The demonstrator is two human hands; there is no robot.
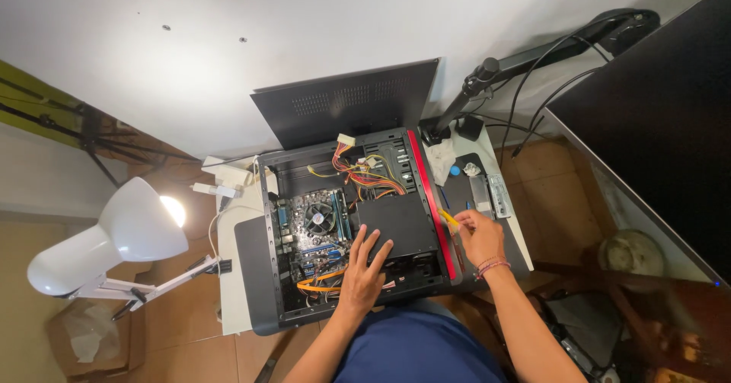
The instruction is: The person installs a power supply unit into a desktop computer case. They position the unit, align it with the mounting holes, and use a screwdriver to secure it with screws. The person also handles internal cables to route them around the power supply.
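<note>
Two hands: at the open computer case (268, 276).
Left hand (364, 270): flat, open on black box (397, 223).
Right hand (480, 236): gripping yellow screwdriver (448, 217).

Before you: open computer case (268, 292) of matt black painted metal with a glossy red plastic trim strip (430, 200), detached side panel (346, 105) of perforated matt sheet metal, desk lamp (114, 234) in smooth glossy white plastic, and screwdriver (449, 218) with smooth yellow plastic handle.
</note>
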